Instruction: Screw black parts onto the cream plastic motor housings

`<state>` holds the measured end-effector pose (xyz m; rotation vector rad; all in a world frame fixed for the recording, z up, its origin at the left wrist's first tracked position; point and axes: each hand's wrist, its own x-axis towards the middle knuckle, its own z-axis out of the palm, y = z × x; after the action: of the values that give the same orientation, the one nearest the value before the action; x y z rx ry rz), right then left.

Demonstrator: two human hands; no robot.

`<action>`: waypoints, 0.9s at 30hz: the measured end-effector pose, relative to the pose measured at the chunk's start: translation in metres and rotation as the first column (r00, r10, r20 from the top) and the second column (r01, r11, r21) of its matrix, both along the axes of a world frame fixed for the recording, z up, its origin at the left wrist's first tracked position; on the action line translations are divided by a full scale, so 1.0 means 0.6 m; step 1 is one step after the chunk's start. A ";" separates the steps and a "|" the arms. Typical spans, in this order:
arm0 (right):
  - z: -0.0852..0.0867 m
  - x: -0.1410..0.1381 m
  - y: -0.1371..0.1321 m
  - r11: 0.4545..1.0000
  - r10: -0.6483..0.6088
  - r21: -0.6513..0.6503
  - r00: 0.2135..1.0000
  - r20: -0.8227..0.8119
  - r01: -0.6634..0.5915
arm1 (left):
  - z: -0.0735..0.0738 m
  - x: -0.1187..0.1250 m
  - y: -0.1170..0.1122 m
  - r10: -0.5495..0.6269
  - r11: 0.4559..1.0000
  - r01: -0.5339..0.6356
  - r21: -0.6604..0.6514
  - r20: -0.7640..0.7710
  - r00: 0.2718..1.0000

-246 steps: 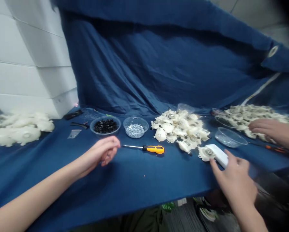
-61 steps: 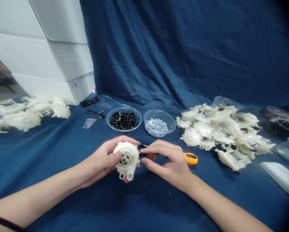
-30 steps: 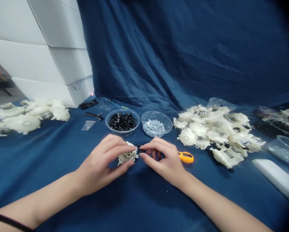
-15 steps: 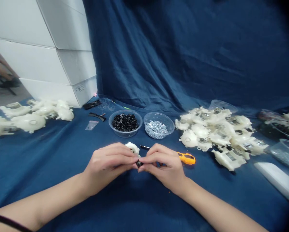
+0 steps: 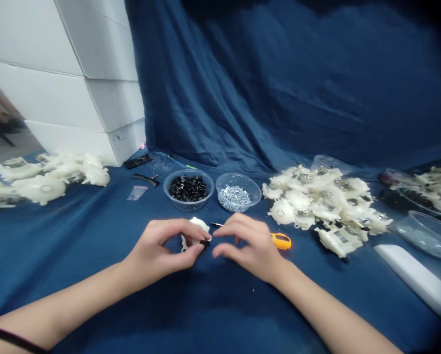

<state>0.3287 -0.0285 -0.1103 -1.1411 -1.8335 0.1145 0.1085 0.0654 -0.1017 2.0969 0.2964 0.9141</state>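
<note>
My left hand (image 5: 161,243) curves in front of a cream plastic housing (image 5: 198,224), with a small black part (image 5: 205,243) between its thumb and fingertips. Those fingers cover much of the housing, so whether the black part touches it I cannot tell. Just to the right, my right hand (image 5: 248,246) has its thumb and forefinger apart, with nothing visible between them. Behind that hand lies a screwdriver with an orange handle (image 5: 281,241), its dark shaft showing past the fingers.
Behind the hands stand a clear bowl of black parts (image 5: 188,189) and a clear bowl of screws (image 5: 235,195). Cream housings lie heaped at right (image 5: 327,201) and at left (image 5: 39,187). A white block (image 5: 414,275) lies far right; white boxes (image 5: 65,98) are stacked back left.
My right hand has let go of the small black part and its finger and thumb have parted. My left hand has shifted slightly left with the part. The view has moved a little.
</note>
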 end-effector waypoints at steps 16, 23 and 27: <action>0.080 0.104 0.138 0.689 -0.372 -0.323 0.698 0.611 0.649 | 0.003 0.000 0.021 0.086 0.821 -0.007 -0.570 0.111 0.990; 0.098 0.059 0.080 0.828 -0.379 -0.362 0.903 0.202 0.428 | 0.003 0.004 0.020 0.151 0.807 -0.070 -0.586 0.090 0.984; 0.070 -0.011 0.043 0.913 -0.113 -0.405 0.925 -0.363 -0.048 | 0.003 0.002 0.017 0.146 0.792 -0.066 -0.607 0.083 0.986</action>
<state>0.3223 -0.0026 -0.0682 -1.3258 -1.4733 0.6831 0.1100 0.0758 -0.0998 1.4332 0.5650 0.8682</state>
